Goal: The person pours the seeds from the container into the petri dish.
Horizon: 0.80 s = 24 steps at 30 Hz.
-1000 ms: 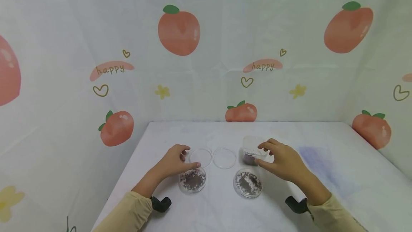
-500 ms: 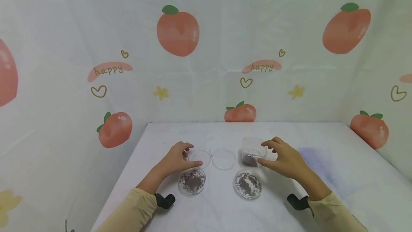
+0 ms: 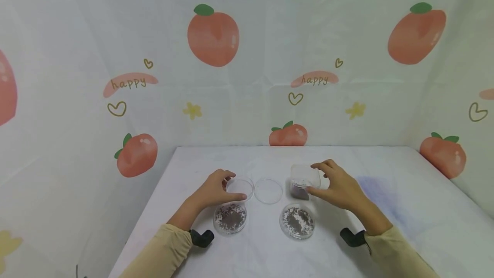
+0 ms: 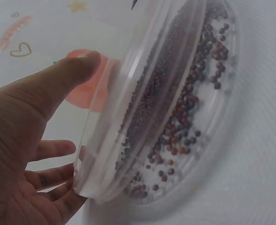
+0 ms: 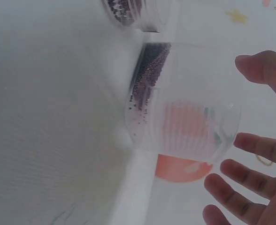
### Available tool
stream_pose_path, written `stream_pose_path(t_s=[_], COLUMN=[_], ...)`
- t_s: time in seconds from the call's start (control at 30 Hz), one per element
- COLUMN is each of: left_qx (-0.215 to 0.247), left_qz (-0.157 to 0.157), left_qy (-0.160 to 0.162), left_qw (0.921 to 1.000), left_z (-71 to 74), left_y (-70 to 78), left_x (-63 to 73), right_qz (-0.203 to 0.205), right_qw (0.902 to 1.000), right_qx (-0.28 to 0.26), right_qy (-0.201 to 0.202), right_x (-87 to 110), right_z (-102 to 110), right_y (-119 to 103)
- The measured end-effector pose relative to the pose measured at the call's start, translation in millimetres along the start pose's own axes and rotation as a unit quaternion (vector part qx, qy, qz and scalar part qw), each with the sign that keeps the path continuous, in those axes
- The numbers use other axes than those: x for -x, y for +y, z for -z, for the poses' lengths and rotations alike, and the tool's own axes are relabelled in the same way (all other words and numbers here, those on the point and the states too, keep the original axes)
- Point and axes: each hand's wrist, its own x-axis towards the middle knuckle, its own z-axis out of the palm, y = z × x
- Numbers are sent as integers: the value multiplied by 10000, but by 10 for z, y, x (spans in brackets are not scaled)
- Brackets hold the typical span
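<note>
In the head view my left hand (image 3: 214, 187) is spread around the left clear round lid (image 3: 240, 189), thumb at the near rim, fingers at the far left. The left wrist view shows the same lid (image 4: 98, 173) beside several fingertips; firm contact is unclear. Just nearer lies a clear round dish (image 3: 230, 218) of tiny dark and reddish-brown grains. My right hand (image 3: 339, 185) stands beside a clear tub (image 3: 310, 175), thumb and fingers spread apart. In the right wrist view the fingertips come close to the tub (image 5: 189, 93), where dark grains slope to one side.
A second clear round lid (image 3: 268, 191) lies between the left lid and the tub. Nearer on the white table (image 3: 262, 252) is another round dish (image 3: 297, 221) of dark grains. A patterned cloth wall (image 3: 247, 110) stands behind the table.
My left hand has moved slightly right, bringing its thumb and fingers around the lid. My right hand has shifted only slightly at the tub. The dishes, lids and tub stay in place.
</note>
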Motion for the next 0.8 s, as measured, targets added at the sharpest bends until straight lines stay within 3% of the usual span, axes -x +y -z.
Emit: stream_pose_path(t_s=[0.27,0.5,0.67,0.8], left_qx=[-36,-11,23,94], left_qz=[-26,-20,49,-13], left_qy=[44,119,99,107], left_qw=[10000,9999,9999,9999], left_z=[-10,-26,-34,-34], left_y=[26,12,-2,-13], left_x=[1,1,6,5], right_qz=[-75,-269,-456,-319], right_qw=[10000,9992,9970,9954], right_qx=[-31,-79,-322,-703], right_qy=[-33,-292,-536,-568], right_x=[-64,-87,-80,-84], right_z=[18,26,-17,-59], right_y=[-16,-30,46,120])
